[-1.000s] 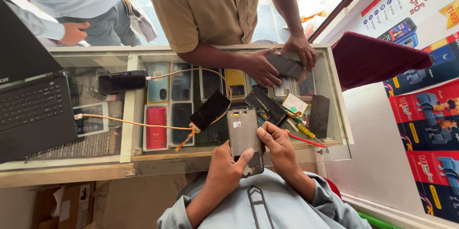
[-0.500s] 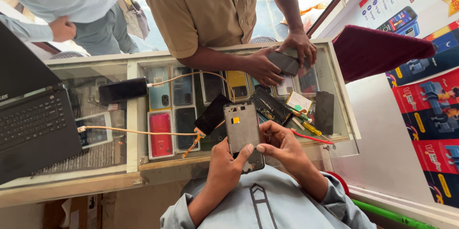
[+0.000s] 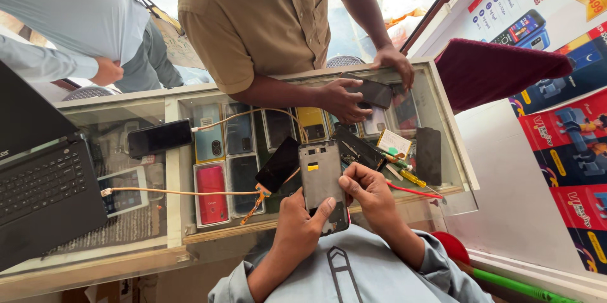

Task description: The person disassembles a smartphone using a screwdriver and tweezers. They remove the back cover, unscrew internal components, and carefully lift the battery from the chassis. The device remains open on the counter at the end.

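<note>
Holding an opened phone [image 3: 322, 179] over the glass counter [image 3: 171, 113], back side up.
Left hand [image 3: 297, 227] is clamping its lower edge, steadying it, while right hand [image 3: 370, 192] fingertips are pinching together at its side edge.

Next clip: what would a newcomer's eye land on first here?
Front and centre, the left hand and right hand hold an opened grey phone frame over a glass display counter. Across the counter, a person in a tan shirt holds a dark phone in one hand. A black laptop sits open at the far left.
</note>
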